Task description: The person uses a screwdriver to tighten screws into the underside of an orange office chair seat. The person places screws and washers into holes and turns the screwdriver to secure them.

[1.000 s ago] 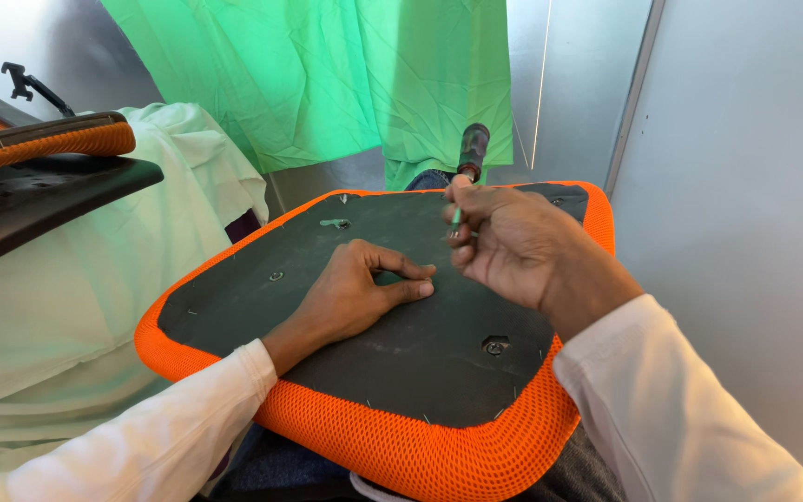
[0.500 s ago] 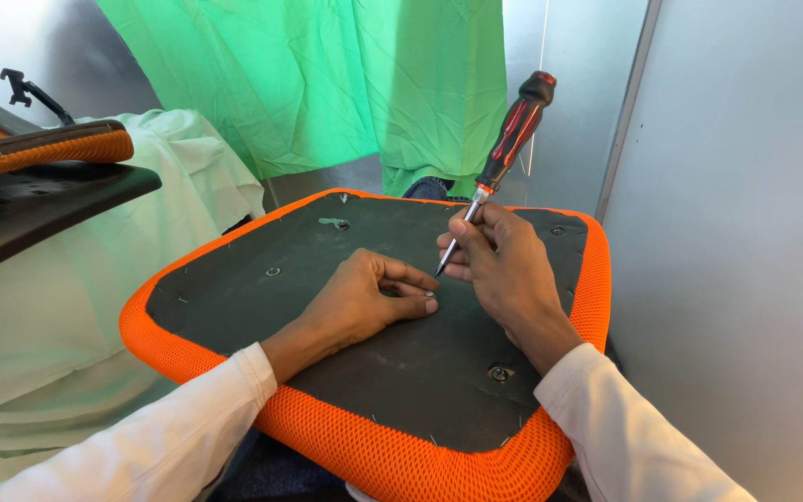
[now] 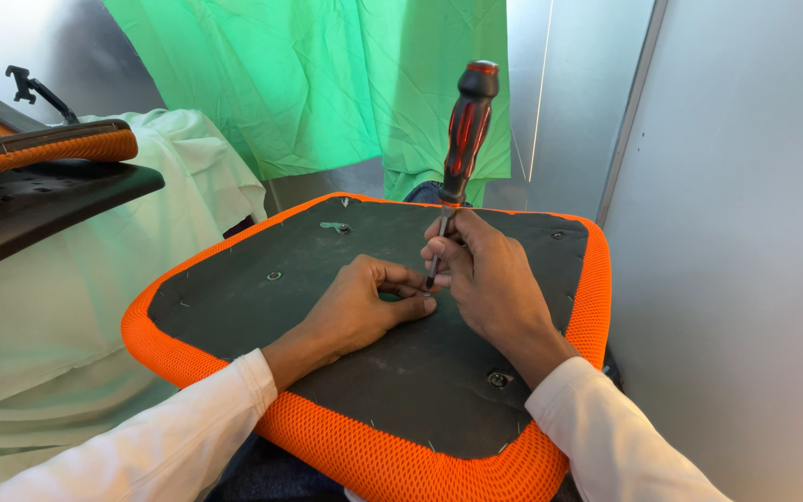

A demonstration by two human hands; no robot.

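Note:
An upturned chair seat (image 3: 253, 307) lies in front of me, black underside up, with an orange mesh rim. My left hand (image 3: 355, 311) rests on the black panel, fingertips pinched at a small spot near the middle. My right hand (image 3: 485, 279) grips the metal shaft of a screwdriver (image 3: 465, 130) with a black and red handle. The tool stands nearly upright, its tip set down right at my left fingertips. Both arms wear white sleeves.
Metal screw inserts (image 3: 497, 378) dot the black panel. A second orange-edged black seat part (image 3: 39, 177) sits at the left over pale cloth (image 3: 76, 344). Green fabric (image 3: 327, 84) hangs behind. A grey wall panel (image 3: 745, 251) stands close on the right.
My right hand has swung the screwdriver from lying low behind the hand to standing upright, with its tip brought down to my left fingertips. The left hand has stayed in place.

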